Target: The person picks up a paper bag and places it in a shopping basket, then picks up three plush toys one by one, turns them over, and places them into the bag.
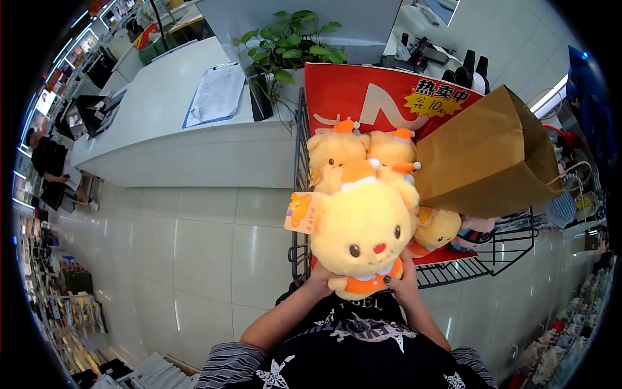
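A large yellow plush toy (pixel 364 232) with an orange outfit and a paper tag faces me, held up close in front of my chest. My left hand (pixel 319 279) grips its lower left side and my right hand (pixel 403 282) grips its lower right side. Behind it, a black wire basket (pixel 299 155) holds several more yellow plush toys (pixel 337 150) with orange caps. A smaller yellow plush (pixel 438 228) and a pink one (pixel 478 231) lie at the basket's right.
A brown paper bag (pixel 487 157) leans in the basket beside a red sign (pixel 363 97). A white counter (pixel 162 123) with a clipboard (pixel 217 96) and a potted plant (pixel 288 45) stands behind. A person (pixel 48 165) stands far left. Shelves line both sides of the tiled floor.
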### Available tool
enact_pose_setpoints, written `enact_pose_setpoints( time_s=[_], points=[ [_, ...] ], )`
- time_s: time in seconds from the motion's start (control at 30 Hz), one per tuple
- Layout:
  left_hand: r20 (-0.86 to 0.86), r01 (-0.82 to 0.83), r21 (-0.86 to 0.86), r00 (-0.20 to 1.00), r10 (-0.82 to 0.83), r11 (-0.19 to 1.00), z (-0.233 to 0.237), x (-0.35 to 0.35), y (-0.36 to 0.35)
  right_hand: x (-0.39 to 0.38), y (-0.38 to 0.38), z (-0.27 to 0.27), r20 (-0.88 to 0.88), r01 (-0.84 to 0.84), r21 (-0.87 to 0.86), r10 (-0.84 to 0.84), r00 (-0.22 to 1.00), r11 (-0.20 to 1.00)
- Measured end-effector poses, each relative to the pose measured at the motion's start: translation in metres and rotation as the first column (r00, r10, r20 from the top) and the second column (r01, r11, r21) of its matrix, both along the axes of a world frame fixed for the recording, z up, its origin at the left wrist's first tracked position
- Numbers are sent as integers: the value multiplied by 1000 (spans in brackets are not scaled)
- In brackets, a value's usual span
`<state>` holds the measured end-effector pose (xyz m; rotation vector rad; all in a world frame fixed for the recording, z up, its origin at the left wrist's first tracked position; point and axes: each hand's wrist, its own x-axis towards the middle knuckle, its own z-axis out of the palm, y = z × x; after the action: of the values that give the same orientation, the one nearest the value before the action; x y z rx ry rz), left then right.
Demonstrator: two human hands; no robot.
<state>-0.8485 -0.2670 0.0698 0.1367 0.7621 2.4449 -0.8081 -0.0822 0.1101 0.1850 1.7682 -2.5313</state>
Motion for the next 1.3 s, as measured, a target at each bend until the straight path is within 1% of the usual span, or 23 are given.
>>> enact_pose_setpoints(
  time_s=[0.03, 0.1, 0.13, 0.2, 0.23, 0.27, 0.33, 0.47, 0.6, 0.67, 0.73, 0.8, 0.83, 0.87, 0.9, 0.93, 0.97, 1.07, 1.13, 1.2, 1.23, 1.27, 1.3],
  points=[
    [1, 13, -78, 1000, -13, 997, 8, -2, 2, 1, 7, 1, 49, -71, -66, 74, 996, 995],
    [-18, 54, -266, 998, -61, 963, 16, -2, 0, 2, 12, -2, 23, -55, -85, 57, 998, 995],
    [-19, 55, -267, 998, -63, 962, 19, -2, 0, 3, 14, -3, 1, -38, -104, 38, 999, 994],
    [-236, -157, -123, 964, 125, 980, 28, -4, 2, 5, 19, -4, 13, -3, -105, 4, 1000, 995],
    [-201, -137, -108, 973, 113, 985, 41, -10, 0, 5, 22, -3, -14, -36, -28, 36, 999, 999],
    [-200, -134, -108, 974, 110, 985, 47, -15, 2, 5, 23, -3, -37, -69, 50, 71, 997, 996],
    [-298, -203, -239, 946, 127, 950, 53, -23, 4, 9, 19, -2, -34, -61, 70, 64, 997, 996],
    [-130, -225, -292, 972, 195, 930, 50, -19, 3, 12, 13, -2, -23, -66, 60, 67, 997, 996],
    [-155, -297, -438, 955, 254, 848, 58, -22, 3, 21, 15, -9, 38, -107, 96, 104, 994, 990],
    [-226, -236, -527, 965, 133, 817, 56, -23, 1, 23, 27, -14, -9, -224, 489, 262, 965, 843],
    [-291, -214, -531, 955, 61, 820, 57, -23, 1, 22, 29, -9, -43, -161, 458, 203, 978, 874],
    [-348, -185, -538, 937, -17, 822, 60, -23, 3, 13, 31, 6, -89, -36, 13, 37, 995, 999],
    [-345, -154, -518, 938, -40, 841, 64, -24, 5, 6, 28, 14, -174, 6, -10, -8, 985, 1000],
    [-343, -123, -498, 937, -65, 859, 67, -24, 7, 1, 26, 22, -171, 12, -9, -14, 985, 1000],
    [-344, -119, -497, 937, -70, 860, 68, -23, 8, -5, 24, 30, -54, 58, -11, -58, 997, 998],
    [-210, -105, -493, 978, -2, 864, 69, -22, 10, -10, 21, 34, 63, 101, -8, -101, 993, 995],
    [-72, -93, -488, 995, 66, 868, 70, -22, 11, -12, 19, 33, 2, 116, -5, -116, 993, 993],
    [-40, -137, -396, 990, 132, 908, 76, -22, 15, -12, 18, 28, -5, 117, 42, -117, 993, 992],
    [-126, -140, -531, 988, 86, 836, 72, -22, 10, -4, 15, 25, -10, 115, 30, -115, 993, 993],
    [-324, -261, -551, 942, 84, 792, 76, -23, 15, 4, 16, 22, 14, 87, -107, -86, 996, 990],
    [-304, -236, -557, 950, 69, 797, 75, -22, 15, 5, 22, 22, -6, 119, -99, -121, 993, 988],
    [-283, -212, -562, 957, 55, 799, 75, -22, 16, 6, 31, 22, 17, -78, 31, 77, 997, 996],
    [-176, -142, -541, 983, 53, 829, 78, -21, 19, 7, 38, 22, 72, -276, 155, 267, 961, 949]
  ],
)
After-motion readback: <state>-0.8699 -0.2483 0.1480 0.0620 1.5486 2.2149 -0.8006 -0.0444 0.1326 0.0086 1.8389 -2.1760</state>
